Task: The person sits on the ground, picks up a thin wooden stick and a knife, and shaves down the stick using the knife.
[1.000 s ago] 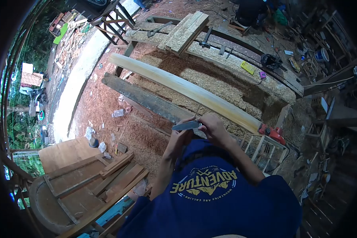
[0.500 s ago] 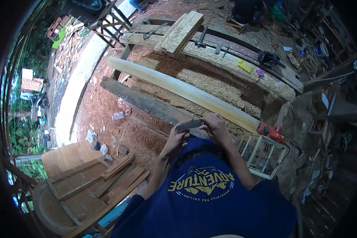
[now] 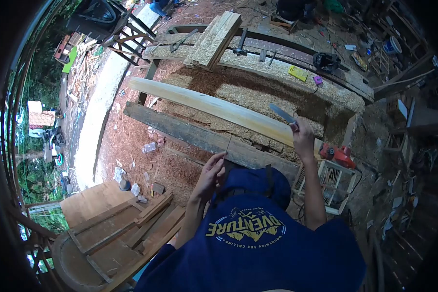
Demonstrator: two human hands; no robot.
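In my right hand (image 3: 303,136) is a knife (image 3: 281,113), its broad grey blade pointing up and left over a long pale timber (image 3: 204,103). My left hand (image 3: 213,171) pinches a thin pencil-like stick (image 3: 228,145) that stands nearly upright; its exact kind is too small to make out. Beyond the left fingertips lies a dark weathered plank (image 3: 180,130). The knife and the stick are well apart.
A red power tool (image 3: 337,155) rests at the right end of the pale timber. Stacked boards (image 3: 214,39), a clamp (image 3: 241,44) and a yellow item (image 3: 298,73) lie on the far beam. A wooden frame (image 3: 97,243) is at lower left. Two people are partly visible far off.
My right hand has moved right and up with the knife, away from my left hand. The left hand has lowered slightly, and the thin stick in it now shows clearly.
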